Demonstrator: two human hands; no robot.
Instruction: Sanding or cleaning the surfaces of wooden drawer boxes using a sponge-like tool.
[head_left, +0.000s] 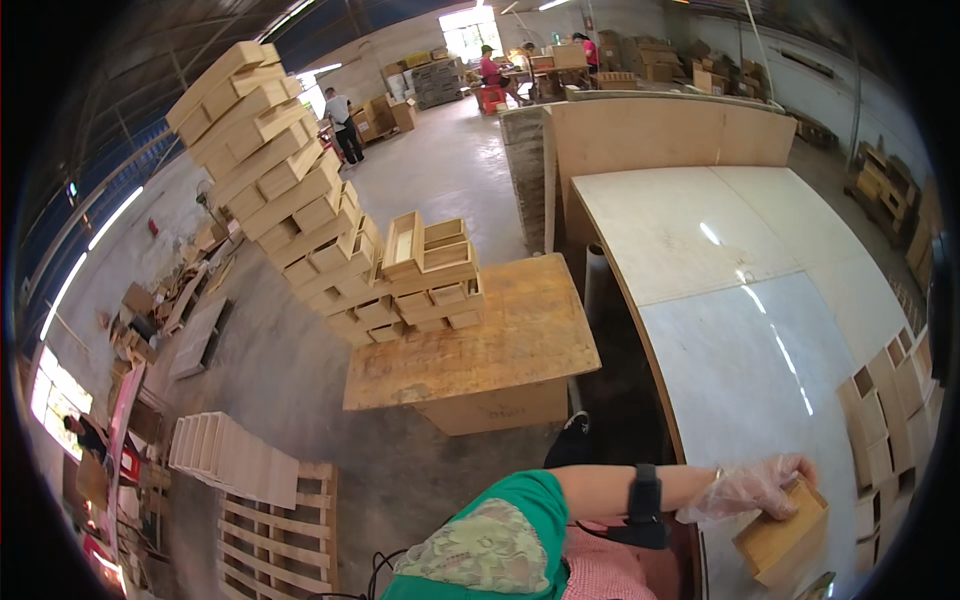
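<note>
While the small wooden box [782,540] lies at the near edge of the white surface [760,330], it is clamped from above by the grip of the gloved hand [748,490], thumb and fingers around its upper end. It is best kept level and held by both side walls so that it is not tipped. No other hand is seen.

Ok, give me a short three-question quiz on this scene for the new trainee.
1. True or false: the left hand wears a clear plastic glove.
2. What does that hand grip? A) a small wooden box B) a hammer C) a paintbrush
3. Fill in the colour: the hand and box are over the ___ table, to the right of the wooden workbench that carries the tall stack of boxes.

Key: 1 true; 2 A; 3 white.
</note>
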